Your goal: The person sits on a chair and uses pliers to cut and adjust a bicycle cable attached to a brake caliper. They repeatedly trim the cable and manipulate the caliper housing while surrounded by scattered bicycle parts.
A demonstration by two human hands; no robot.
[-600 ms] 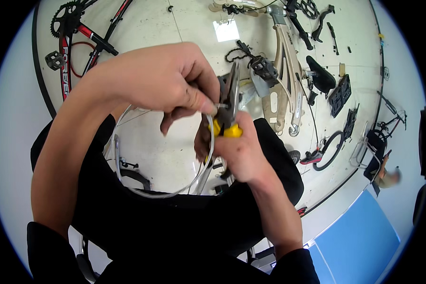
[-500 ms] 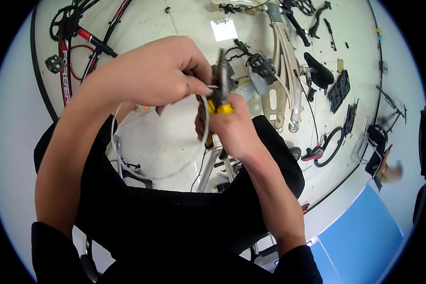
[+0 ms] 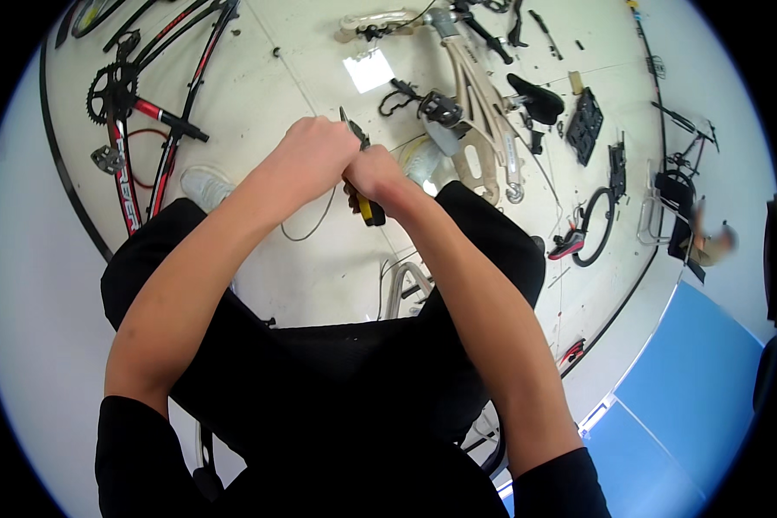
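Note:
My two hands meet out in front of me above the white floor. My right hand [image 3: 378,175] grips a pair of pliers [image 3: 367,207] with yellow and black handles; the dark jaws stick up beside my left knuckles. My left hand [image 3: 313,154] is a closed fist against the plier jaws, and a thin grey cable [image 3: 312,224] hangs from it in a small loop. How the cable sits in the jaws is hidden by my fingers. My black-clad legs fill the lower middle.
A red and black bicycle frame [image 3: 129,173] with a chainring lies at the left, a beige frame [image 3: 479,95] at the top middle. A black saddle [image 3: 535,97], pedals and small parts are scattered right. A white shoe [image 3: 203,184], silver tubing [image 3: 401,289], a blue mat [image 3: 691,380].
Both hands have reached further from my body, up the picture. The wide cable loop below my left hand has shrunk to a short hanging loop.

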